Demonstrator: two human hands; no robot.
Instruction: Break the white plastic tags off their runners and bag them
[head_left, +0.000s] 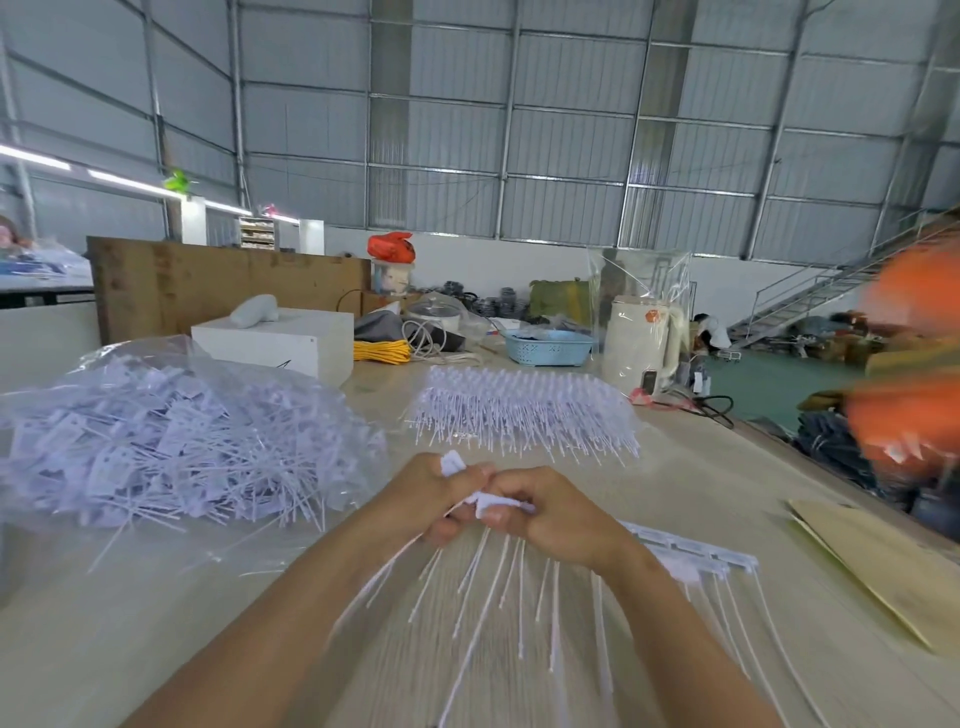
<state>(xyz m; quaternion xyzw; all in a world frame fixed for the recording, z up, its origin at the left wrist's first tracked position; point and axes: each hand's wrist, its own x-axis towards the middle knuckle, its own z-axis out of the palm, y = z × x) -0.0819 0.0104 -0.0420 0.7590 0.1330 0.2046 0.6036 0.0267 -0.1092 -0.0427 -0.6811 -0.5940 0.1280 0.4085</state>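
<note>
Over the counter (675, 467) we hold both hands close together, and we think we are snapping white tags (493, 501) off their runner (691, 551). Our left hand (431, 493) curls tight round loose tags, and our right hand (550, 514) pinches the runner strip. Next we must drop the tags into the clear bag (171, 421) on the left.
</note>
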